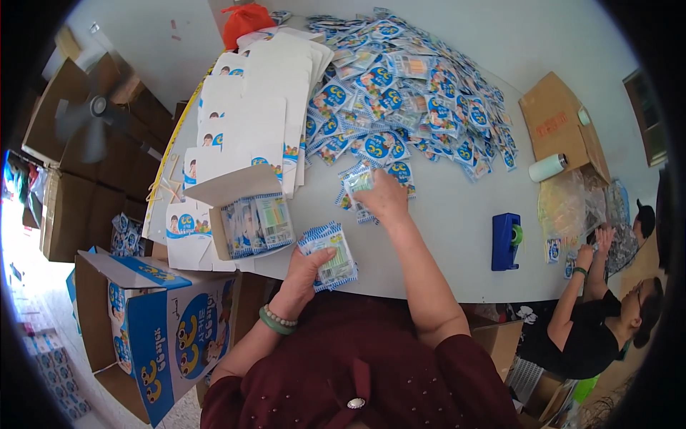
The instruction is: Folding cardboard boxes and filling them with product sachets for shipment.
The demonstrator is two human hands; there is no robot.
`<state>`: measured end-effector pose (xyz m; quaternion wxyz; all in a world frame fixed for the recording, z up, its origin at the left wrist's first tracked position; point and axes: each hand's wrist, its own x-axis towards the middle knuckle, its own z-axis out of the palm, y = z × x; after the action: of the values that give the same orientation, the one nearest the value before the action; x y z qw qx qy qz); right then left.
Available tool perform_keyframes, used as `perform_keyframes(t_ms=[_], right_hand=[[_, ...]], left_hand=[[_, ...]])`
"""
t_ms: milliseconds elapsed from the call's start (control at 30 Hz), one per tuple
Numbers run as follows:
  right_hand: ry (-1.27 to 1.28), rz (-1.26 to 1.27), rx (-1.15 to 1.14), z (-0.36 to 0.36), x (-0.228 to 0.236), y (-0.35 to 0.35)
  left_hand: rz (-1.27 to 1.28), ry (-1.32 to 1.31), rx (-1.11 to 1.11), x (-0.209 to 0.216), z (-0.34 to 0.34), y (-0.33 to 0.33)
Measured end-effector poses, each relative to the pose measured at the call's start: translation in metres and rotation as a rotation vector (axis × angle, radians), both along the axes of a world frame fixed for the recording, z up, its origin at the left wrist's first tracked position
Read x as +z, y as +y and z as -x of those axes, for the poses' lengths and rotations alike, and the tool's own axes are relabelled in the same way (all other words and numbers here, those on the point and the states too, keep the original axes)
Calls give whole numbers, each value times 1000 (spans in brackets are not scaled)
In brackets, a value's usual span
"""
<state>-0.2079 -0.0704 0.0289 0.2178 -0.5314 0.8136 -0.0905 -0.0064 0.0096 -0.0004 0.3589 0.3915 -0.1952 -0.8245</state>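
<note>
My left hand [304,270] grips a small stack of blue-and-white sachets [331,250] near the table's front edge, its thumb across the top one. Farther out and to the right, the fingers of my right hand [387,196] are closed on another sachet [357,179], which lies over a few more on the table. Left of my left hand, an open small carton [221,232] with its flap up holds a row of the same sachets. Behind my right hand rises a large heap of sachets [386,96].
Flattened white cartons [261,118] overlap along the table's left side. A blue tape dispenser [506,242] stands to the right. A large printed box [175,322] sits open at lower left. A co-worker's hands [593,250] work among plastic bags [564,200] at far right, near a cardboard box [561,118].
</note>
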Motion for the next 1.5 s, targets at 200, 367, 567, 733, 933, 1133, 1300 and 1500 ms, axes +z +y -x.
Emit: perform_keyframes(t_ms=[200,367,567,733,933,1133,1300,1500], right_hand=[[-318,305,-46,16,12,22],[-240,308,414,26,-6,20],[-141,-37,161,-3,14,33],[-971,137,15,22,19,65],[-1374,134,37,-13,0,98],[-1567,188,-113,-11,-16,108],[-1324,455,242,-4,-3,110],[-650,300,547,18,-30,95]], left_hand=[[11,40,-3,9,-6,-2],[16,21,0,5,-3,-2],[-7,-64,32,8,3,-5],[-36,-131,46,17,9,-11],[318,-223,177,-5,23,-15],[382,-135,-101,22,17,-16],[711,-110,-108,43,21,-15],[947,-481,-321,-24,12,-21]])
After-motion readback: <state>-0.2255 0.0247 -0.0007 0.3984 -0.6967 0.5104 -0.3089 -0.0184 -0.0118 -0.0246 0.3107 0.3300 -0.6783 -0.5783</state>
